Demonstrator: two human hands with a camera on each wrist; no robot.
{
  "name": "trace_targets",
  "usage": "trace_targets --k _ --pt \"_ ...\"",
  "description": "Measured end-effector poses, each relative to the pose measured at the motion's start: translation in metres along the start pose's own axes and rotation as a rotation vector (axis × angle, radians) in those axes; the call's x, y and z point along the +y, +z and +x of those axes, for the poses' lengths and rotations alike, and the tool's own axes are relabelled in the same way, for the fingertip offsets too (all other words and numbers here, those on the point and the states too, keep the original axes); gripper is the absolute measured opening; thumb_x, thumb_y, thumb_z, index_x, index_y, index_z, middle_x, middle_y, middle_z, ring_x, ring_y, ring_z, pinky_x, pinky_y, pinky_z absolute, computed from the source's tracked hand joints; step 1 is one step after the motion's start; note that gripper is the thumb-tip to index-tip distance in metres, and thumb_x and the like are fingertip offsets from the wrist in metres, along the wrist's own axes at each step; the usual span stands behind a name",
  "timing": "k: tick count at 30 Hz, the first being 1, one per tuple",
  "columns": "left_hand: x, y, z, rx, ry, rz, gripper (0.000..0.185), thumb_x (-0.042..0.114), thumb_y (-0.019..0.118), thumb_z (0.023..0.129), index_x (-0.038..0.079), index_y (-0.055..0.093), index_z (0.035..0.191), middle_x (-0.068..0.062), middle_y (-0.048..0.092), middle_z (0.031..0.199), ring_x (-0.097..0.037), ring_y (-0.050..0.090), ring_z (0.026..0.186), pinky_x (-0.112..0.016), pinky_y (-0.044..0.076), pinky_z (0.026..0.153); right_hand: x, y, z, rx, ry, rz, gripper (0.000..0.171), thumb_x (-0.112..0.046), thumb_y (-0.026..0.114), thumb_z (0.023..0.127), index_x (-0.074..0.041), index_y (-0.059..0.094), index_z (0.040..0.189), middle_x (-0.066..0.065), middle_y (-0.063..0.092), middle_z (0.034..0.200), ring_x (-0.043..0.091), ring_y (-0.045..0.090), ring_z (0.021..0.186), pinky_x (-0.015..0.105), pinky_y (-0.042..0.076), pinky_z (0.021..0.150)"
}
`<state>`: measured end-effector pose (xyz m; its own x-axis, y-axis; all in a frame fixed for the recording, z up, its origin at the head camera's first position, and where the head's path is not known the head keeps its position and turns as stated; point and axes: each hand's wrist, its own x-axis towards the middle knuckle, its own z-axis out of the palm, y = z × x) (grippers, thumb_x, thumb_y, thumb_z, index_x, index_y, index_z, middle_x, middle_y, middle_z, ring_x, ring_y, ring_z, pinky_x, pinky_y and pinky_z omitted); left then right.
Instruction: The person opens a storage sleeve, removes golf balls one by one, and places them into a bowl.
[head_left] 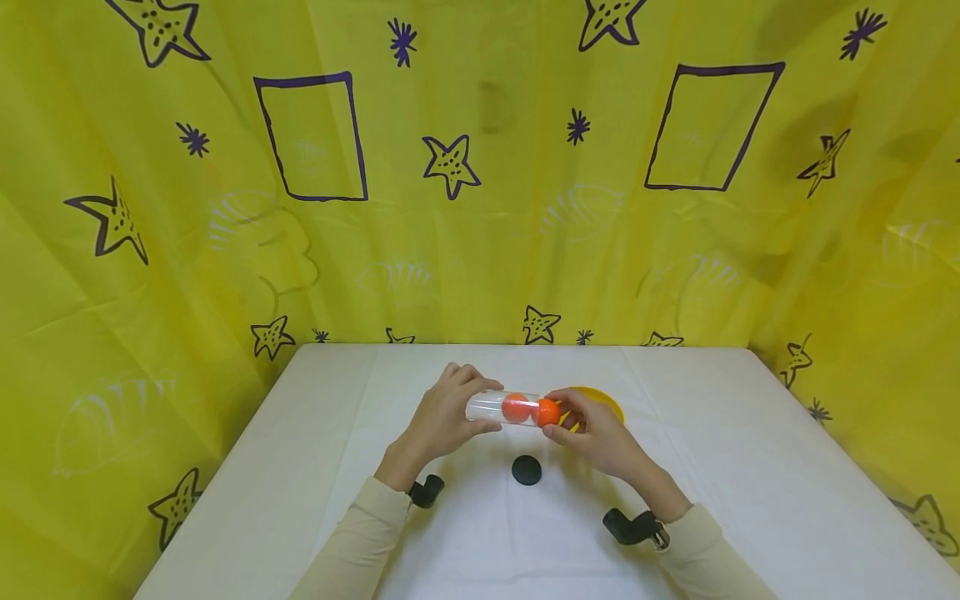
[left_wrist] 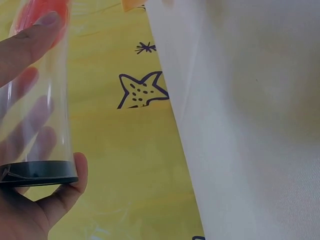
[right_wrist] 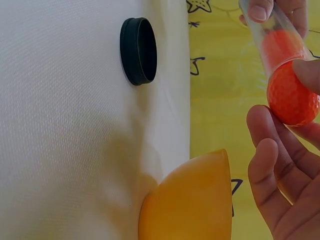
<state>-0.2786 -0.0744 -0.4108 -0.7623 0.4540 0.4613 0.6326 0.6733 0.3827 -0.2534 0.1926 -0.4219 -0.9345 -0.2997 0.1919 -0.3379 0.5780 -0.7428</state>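
Clear plastic tube point(head_left: 501, 407) w/ a black cap on its left end lies level above the middle of the white-covered table point(head_left: 750, 467), held between both hands. One orange dimpled ball point(head_left: 515, 407) sits inside the tube, approx. mid-length; a second orange ball point(head_left: 547, 412) is right at the tube's open right end, touching the mouth.

Left hand point(head_left: 442, 417) wraps the tube's left part: fingers curled over the far side, thumb point(left_wrist: 75, 175) under, by the black base cap point(left_wrist: 37, 171) per the left wrist view. Right hand point(head_left: 596, 433) pinches the second ball w/ thumb and fingertips; remaining fingers point(right_wrist: 270, 175) loosely curled below it, touching nothing.

Just behind the right hand, partly hidden, a yellow plastic bowl point(head_left: 603, 400) rests on the table; contents can't be made out. Near side of the hands, betw. the forearms, a loose round black cap point(head_left: 527, 469) lies on the cloth, apart from both hands; right wrist view shows its hollow side up.

Cream sleeves cover both forearms. Yellow sheet w/ purple stars and rectangles point(head_left: 315, 137) hangs behind and to both sides of the table.
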Motion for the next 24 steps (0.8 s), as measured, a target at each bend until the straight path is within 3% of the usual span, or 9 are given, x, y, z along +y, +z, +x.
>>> trace_targets --k 6,24 --pt "-0.0001 -0.0008 -0.0005 0.005 -0.002 0.008 0.048 0.032 0.091 0.077 0.019 0.073 0.120 -0.001 0.065 0.111 -0.017 0.050 0.102 -0.032 0.053 0.082 -0.0023 -0.0001 -0.0004 0.007 0.005 0.006 0.041 -0.023 0.077 0.092 -0.011 0.062 0.128 0.005 0.068 0.106 0.017 0.059 0.083 0.023 0.053 0.068" --pt "-0.0003 -0.0017 -0.0003 -0.009 -0.016 0.007 0.048 0.032 0.090 0.078 0.019 0.074 0.121 -0.001 0.065 0.111 -0.015 0.049 0.102 -0.031 0.051 0.080 0.0016 -0.0057 -0.0009 0.094 -0.093 -0.001 0.036 -0.016 0.080 0.088 -0.011 0.066 0.120 0.005 0.070 0.096 0.013 0.060 0.075 0.023 0.051 0.064"
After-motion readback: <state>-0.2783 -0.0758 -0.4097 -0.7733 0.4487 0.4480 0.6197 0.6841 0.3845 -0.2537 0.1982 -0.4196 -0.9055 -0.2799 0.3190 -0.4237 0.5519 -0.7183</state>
